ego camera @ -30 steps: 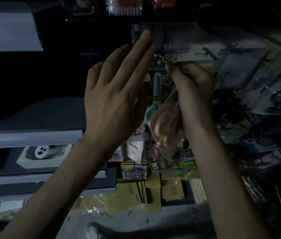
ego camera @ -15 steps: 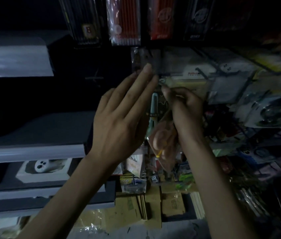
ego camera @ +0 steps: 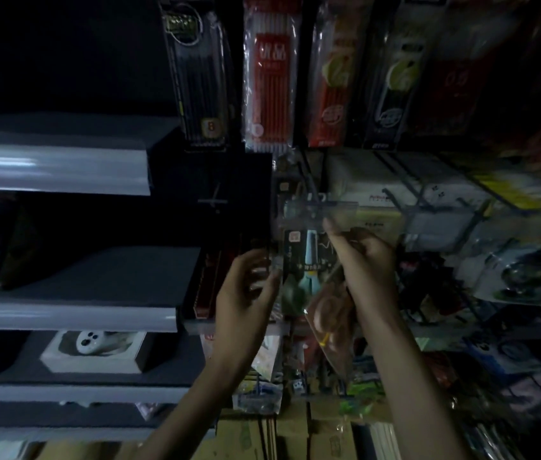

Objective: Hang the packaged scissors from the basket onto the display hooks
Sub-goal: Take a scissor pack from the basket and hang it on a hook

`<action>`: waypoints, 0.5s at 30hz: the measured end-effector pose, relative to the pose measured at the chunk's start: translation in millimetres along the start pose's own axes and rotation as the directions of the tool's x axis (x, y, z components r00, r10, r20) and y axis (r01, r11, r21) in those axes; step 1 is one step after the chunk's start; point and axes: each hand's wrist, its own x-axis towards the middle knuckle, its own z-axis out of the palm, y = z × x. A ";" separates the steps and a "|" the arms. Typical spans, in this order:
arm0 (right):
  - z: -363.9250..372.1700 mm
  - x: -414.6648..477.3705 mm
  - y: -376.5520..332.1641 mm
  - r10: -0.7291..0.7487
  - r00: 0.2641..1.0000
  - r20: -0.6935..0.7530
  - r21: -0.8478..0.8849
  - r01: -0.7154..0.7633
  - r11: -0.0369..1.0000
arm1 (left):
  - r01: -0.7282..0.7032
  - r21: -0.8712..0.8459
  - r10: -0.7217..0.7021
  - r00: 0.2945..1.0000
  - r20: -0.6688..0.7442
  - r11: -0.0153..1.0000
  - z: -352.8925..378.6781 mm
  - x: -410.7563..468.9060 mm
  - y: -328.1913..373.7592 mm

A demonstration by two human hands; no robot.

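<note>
The scissors pack with the blue handles hangs low under the clear tag at the end of a dark hook. It is too dark to see the hole at its top, but I think it is on the hook.

A second ago the left hand was flat, with straight fingers up at the top of the pack. Now it has dropped to the pack's left edge and its fingers are curled. I cannot tell if it grips the edge or only touches it. The right hand has moved down a bit too. One finger points up at the top of the pack, and the other fingers hold a second pack. So this pack looks about done, and the next one waits in the right hand.

I count two hands and two scissors packs, one at the hook and one held. I cannot see the basket. Above hang four long packs that I can make out. On the left are three pale shelf edges.
</note>
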 end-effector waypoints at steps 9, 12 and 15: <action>-13.4 -16.3 26.0 -0.128 0.988 0.087 -0.157 0.141 0.977 | 0.140 -0.105 -0.135 0.989 0.058 0.985 0.2 3.2 -10.5; -19.6 -31.1 45.7 -0.087 0.987 0.133 -0.239 0.118 0.964 | 0.173 -0.081 -0.168 0.984 0.067 0.982 -3.5 2.6 -20.6; -23.0 -40.8 65.2 0.009 0.993 0.118 -0.338 0.031 0.941 | 0.198 -0.075 -0.194 0.979 0.065 0.977 -7.6 0.9 -27.6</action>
